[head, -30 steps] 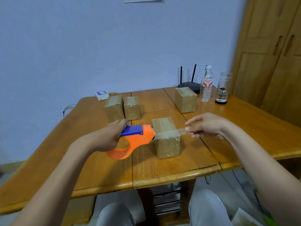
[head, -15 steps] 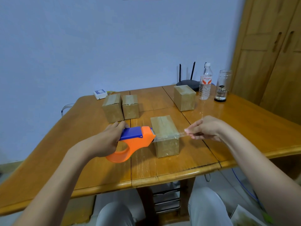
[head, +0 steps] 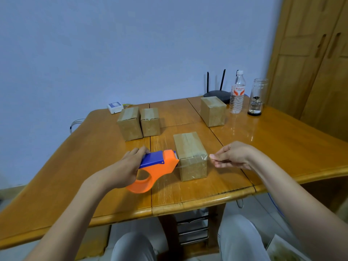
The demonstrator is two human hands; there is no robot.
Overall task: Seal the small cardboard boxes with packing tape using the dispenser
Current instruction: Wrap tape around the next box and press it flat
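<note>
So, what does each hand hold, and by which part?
Left hand grips the dispenser by its blue top. Right hand pinches the tape end beside the box.

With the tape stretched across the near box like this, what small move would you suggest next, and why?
Probably lower the right hand to press the tape end onto the near box's right side: the strip lies over its front top edge, the end is pinched just off the box, and the left hand grips the tape dispenser against the opposite side.

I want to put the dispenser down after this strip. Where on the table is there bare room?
Bare wood lies left of the dispenser, below the paired boxes, and right of the right hand, below the jar. Crowded: the back right corner with router, bottle and far box.
</note>
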